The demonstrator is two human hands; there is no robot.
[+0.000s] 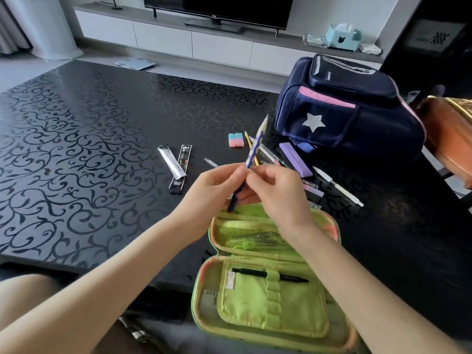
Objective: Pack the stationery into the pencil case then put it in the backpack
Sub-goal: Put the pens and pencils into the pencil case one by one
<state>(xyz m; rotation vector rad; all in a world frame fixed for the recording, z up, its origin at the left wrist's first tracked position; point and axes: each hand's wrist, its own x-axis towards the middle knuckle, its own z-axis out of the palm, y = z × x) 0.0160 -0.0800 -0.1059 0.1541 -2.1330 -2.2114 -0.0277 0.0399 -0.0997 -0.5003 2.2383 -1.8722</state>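
A green pencil case (270,312) lies open at the table's near edge, with a black pen (268,275) slotted in its elastic loops. Above it, my left hand (214,187) and my right hand (275,190) both grip a blue dotted pencil (252,149), tip pointing up and away, lower end over the case's far half. Behind the hands lie loose pens and pencils (337,187), a purple box (296,159) and a pink-blue eraser (236,139). A navy backpack (352,116) with a silver star stands at the back right.
Two slim refill packets (176,164) lie left of the hands on the black patterned table (76,149). A wooden chair (449,139) is at the right edge. A TV cabinet with a tissue box (343,38) runs along the back.
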